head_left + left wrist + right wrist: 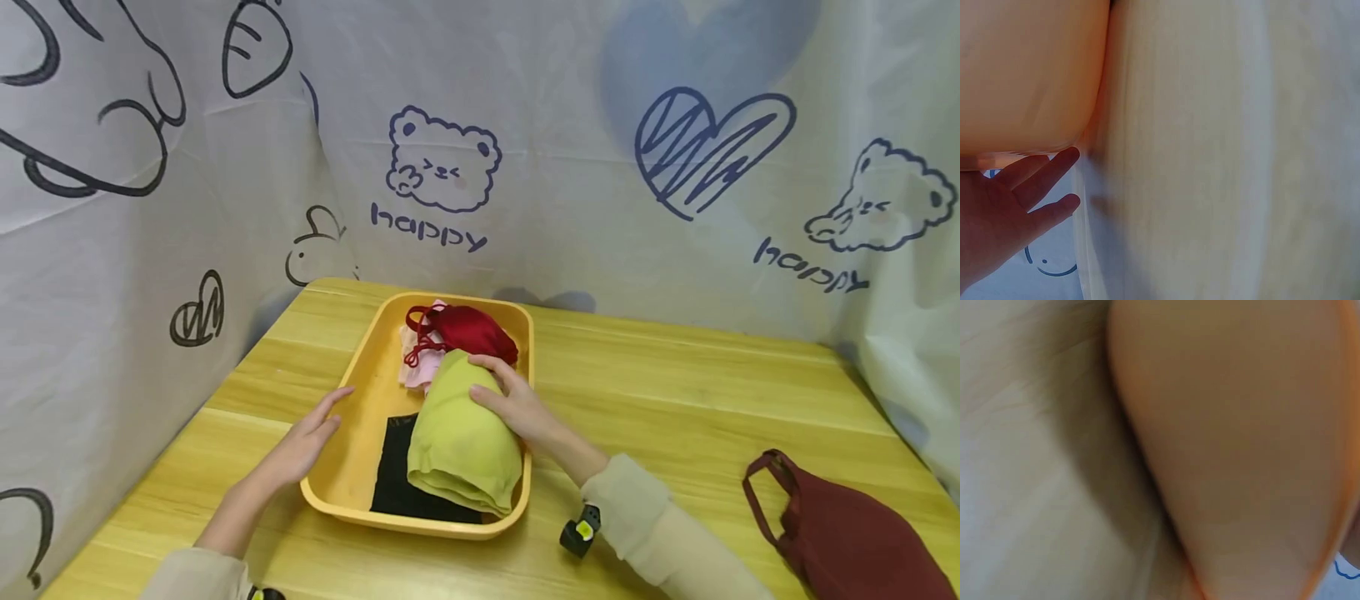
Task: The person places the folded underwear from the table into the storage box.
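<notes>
An orange-yellow plastic bin [343, 483] stands on the wooden table. At its left rim, my left hand [303, 442] has its fingers extended; the left wrist view shows the fingertips right by the bin's outer wall [1029, 75]. Inside, a folded yellow-green garment [461, 442] lies over a black cloth piece with a lacy edge [393, 475]. My right hand [521, 408] rests on the yellow-green garment's upper right side, thumb and fingers fairly straight. Behind it lie a red satin bra [476, 329] with thin straps and pale pink cloth [423, 369].
A dark red bra [862, 525] with a looped strap lies on the table [660, 392] at the right. White sheets [540, 192] with blue and black drawings hang behind and along the sides. The right wrist view shows mostly the bin's outer wall [1235, 437].
</notes>
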A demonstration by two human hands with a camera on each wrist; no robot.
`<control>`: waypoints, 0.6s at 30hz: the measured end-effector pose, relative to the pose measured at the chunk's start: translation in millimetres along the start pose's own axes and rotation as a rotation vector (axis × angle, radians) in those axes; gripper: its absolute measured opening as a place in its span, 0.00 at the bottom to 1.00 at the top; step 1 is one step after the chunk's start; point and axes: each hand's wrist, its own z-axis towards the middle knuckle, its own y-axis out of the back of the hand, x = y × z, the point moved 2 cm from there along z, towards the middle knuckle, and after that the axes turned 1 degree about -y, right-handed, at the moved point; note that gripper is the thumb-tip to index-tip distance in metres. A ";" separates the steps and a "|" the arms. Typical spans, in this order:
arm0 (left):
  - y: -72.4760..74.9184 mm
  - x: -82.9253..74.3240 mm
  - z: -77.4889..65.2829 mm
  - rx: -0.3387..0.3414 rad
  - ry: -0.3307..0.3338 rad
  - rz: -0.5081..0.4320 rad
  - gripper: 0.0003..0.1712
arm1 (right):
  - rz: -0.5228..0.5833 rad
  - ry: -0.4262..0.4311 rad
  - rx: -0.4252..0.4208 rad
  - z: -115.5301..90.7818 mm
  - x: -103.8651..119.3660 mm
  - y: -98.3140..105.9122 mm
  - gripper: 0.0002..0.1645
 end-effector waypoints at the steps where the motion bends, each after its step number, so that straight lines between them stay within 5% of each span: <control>1: 0.0 -0.1 0.2 0.001 0.005 0.003 0.25 | -0.018 0.002 0.010 0.8 -2.0 -1.0 0.28; 10: 0.8 -1.4 -0.5 -0.004 0.023 0.025 0.25 | -0.209 0.027 0.050 2.4 -8.6 -5.9 0.29; 18: -1.3 0.4 0.7 -0.003 0.008 0.008 0.25 | -0.233 0.010 0.124 0.2 -9.8 -6.5 0.31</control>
